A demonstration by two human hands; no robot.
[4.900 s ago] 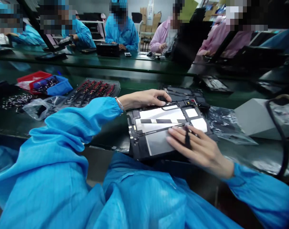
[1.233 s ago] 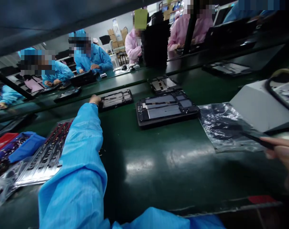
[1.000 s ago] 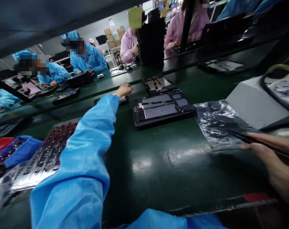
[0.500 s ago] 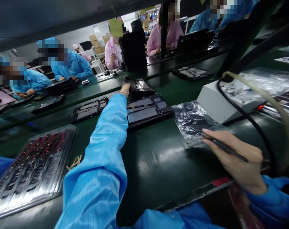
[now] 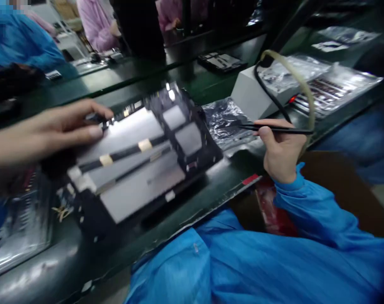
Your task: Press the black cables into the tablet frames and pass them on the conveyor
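The fingers (image 5: 93, 128) of the left hand (image 5: 49, 133) are closed on the far left edge of an open tablet (image 5: 137, 162). Half a second ago this hand was stretched far out to a tablet on the belt; now that tablet lies at the near edge of the surface (image 5: 230, 181), so a new unit has been brought in front of the person. The picture is blurred, so I cannot tell if the tablet rests flat or hangs a little above the surface.

The right hand (image 5: 282, 152) is closed around black tweezers (image 5: 274, 128), as before, just right of the tablet, and the tips point toward a crumpled plastic bag (image 5: 225, 122) beside the tablet. Behind the bag stands a grey box (image 5: 247, 93) with a hose.
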